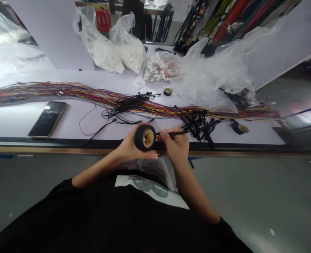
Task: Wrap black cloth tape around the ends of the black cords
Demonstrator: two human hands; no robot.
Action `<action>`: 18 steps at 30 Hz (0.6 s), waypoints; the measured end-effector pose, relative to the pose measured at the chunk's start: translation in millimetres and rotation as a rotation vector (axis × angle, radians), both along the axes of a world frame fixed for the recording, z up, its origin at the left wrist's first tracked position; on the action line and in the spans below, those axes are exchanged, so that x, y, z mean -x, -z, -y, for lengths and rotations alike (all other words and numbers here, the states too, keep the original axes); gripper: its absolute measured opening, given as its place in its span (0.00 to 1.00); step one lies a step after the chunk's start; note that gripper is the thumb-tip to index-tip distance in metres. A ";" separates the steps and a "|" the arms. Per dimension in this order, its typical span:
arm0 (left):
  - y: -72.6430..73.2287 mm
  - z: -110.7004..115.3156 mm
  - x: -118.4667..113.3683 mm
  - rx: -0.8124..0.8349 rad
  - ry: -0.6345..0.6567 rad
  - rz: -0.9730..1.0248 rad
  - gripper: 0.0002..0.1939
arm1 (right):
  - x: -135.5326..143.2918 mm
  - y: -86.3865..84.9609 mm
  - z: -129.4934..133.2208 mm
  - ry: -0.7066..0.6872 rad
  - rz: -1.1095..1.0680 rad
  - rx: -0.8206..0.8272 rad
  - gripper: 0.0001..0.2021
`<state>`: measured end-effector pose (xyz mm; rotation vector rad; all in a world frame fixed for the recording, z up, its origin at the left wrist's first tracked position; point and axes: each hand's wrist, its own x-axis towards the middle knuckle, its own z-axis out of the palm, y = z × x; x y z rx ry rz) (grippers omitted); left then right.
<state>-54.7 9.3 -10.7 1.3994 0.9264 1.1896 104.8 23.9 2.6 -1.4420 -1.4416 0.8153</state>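
Note:
My left hand is wrapped round a roll of black tape, its pale core turned up toward me at the table's front edge. Beside it, my right hand pinches a thin black cable between thumb and fingers. The cable reaches from the roll rightward toward a heap of black taped cable ends. Whether a strip of tape joins roll and cable cannot be made out. Behind both hands, a long bundle of coloured wires runs across the table, with a pile of black connector leads on it.
A phone lies at the left. Two more tape rolls, one behind the wires and one at the right, rest on the table. Plastic bags of white parts and a bag of mixed connectors stand at the back.

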 end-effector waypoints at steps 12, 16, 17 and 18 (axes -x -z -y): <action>3.8 -9.6 -10.5 -0.282 -0.184 -0.422 0.07 | 1.2 -4.6 0.7 -0.143 -0.037 -0.296 0.11; 4.9 -10.6 -10.4 -0.341 -0.234 -0.484 0.07 | 5.4 2.2 4.5 -0.193 -0.153 -0.069 0.09; 4.8 -10.3 -10.2 -0.344 -0.237 -0.493 0.08 | 6.8 3.3 5.7 -0.230 -0.179 -0.005 0.09; 4.5 -9.5 -10.2 -0.339 -0.241 -0.495 0.08 | 8.2 4.1 6.6 -0.261 -0.196 0.037 0.09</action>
